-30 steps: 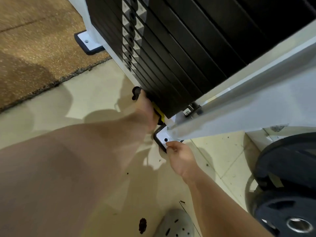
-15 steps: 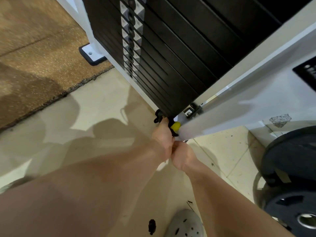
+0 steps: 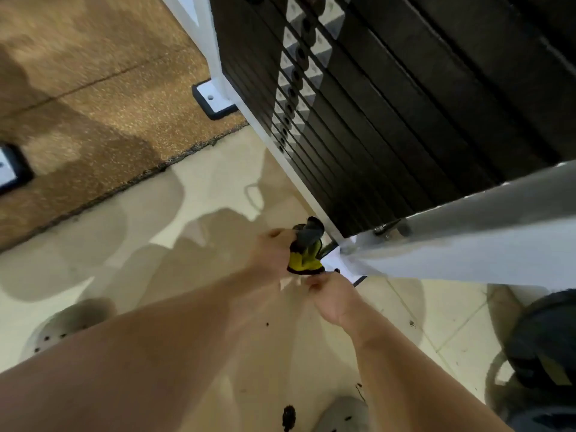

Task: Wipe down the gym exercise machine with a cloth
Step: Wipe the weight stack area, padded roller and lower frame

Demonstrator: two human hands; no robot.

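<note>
Left hand (image 3: 274, 255) is gripping the bunched yellow-and-grey cloth (image 3: 304, 255), fingers curled round it, just beside the bottom corner of the gym machine (image 3: 467, 254), under its black weight stack (image 3: 389, 126). Right hand (image 3: 332, 296) is pinching the cloth's lower edge, above the tiled floor (image 3: 193, 201).

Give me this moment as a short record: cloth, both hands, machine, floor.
cloth: yellow and grey cloth, bunched, low beside the frame
left hand: left hand grips the cloth
right hand: right hand at the cloth's lower edge; grip too blurred to tell
machine: black weight stack inside the white frame
floor: pale tiles, brown mat
</note>
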